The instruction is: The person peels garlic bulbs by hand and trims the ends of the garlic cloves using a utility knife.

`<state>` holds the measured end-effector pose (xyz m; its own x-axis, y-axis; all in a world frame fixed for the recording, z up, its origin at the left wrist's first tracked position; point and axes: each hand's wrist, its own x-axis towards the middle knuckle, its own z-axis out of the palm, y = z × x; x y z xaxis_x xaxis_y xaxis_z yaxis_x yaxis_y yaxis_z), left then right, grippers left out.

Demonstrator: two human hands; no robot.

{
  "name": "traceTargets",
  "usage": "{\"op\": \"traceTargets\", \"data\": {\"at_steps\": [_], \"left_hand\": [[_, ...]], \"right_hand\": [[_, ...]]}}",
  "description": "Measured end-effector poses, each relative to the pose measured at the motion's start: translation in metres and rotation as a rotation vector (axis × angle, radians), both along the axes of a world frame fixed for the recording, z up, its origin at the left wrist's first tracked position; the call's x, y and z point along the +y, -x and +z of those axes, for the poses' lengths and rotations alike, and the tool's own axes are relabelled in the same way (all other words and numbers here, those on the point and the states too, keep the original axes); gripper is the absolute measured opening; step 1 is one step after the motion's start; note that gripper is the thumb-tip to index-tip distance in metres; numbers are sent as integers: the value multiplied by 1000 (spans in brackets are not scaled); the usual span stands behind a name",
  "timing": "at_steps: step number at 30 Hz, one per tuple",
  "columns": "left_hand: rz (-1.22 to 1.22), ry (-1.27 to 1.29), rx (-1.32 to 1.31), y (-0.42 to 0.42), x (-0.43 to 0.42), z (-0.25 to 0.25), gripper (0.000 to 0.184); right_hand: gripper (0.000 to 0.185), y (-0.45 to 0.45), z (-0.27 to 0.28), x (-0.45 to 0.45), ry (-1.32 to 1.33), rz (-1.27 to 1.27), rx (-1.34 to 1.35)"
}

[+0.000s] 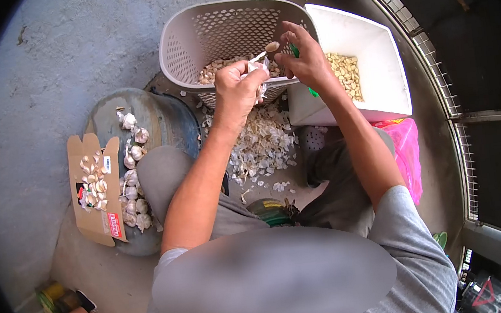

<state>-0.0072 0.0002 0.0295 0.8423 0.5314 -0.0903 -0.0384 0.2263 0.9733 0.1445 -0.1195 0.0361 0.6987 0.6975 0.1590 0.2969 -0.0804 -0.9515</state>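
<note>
Your L hand point(237, 95) pinches papery skin point(258, 69) above the basket point(231, 31); your R hand point(311, 64) is spread nr the clove point(272, 46), contact unclear. Keep the L pinch firm & strip w/ light R fingertips, clove over basket.
</note>
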Motion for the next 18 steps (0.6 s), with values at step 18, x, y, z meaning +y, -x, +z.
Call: {"op": "traceTargets", "data": {"at_steps": [18], "left_hand": [[13,396,-27,-10,2,-17,41]], "right_hand": [[15,32,16,-12,35,402,347]]}}
